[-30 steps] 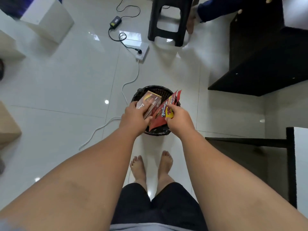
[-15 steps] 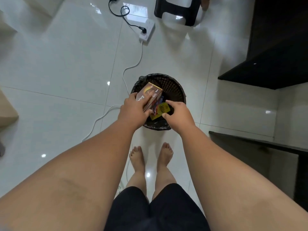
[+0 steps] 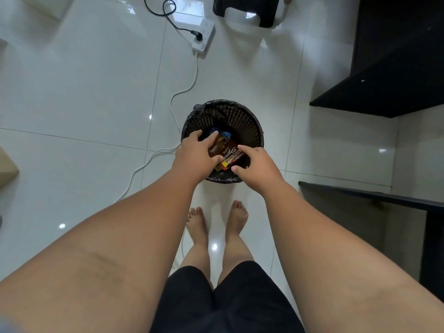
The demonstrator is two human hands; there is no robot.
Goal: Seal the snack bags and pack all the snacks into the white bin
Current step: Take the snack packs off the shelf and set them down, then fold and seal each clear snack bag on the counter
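Note:
A round black basket (image 3: 240, 111) with a black liner stands on the white tiled floor in front of my feet. My left hand (image 3: 195, 156) reaches into it from the left, with fingers and thumb around a brown snack box (image 3: 219, 146). A red and yellow snack packet (image 3: 231, 156) lies tilted inside the basket, just right of the box. My right hand (image 3: 255, 165) hovers over the basket's near right rim, its thumb and forefinger apart beside the packet. A blue wrapper (image 3: 225, 134) shows deeper in the basket. I see no white bin.
A white power strip (image 3: 204, 34) lies on the floor beyond the basket, and its white cable (image 3: 185, 90) runs past the basket's left side. A black stool (image 3: 245, 10) stands at the top. Black furniture (image 3: 396, 68) fills the right side. My bare feet (image 3: 216, 219) stand just below the basket.
Both hands have dropped lower into the basket. The red and yellow packet left my right hand's grip and now lies inside. The brown box went down with my left hand.

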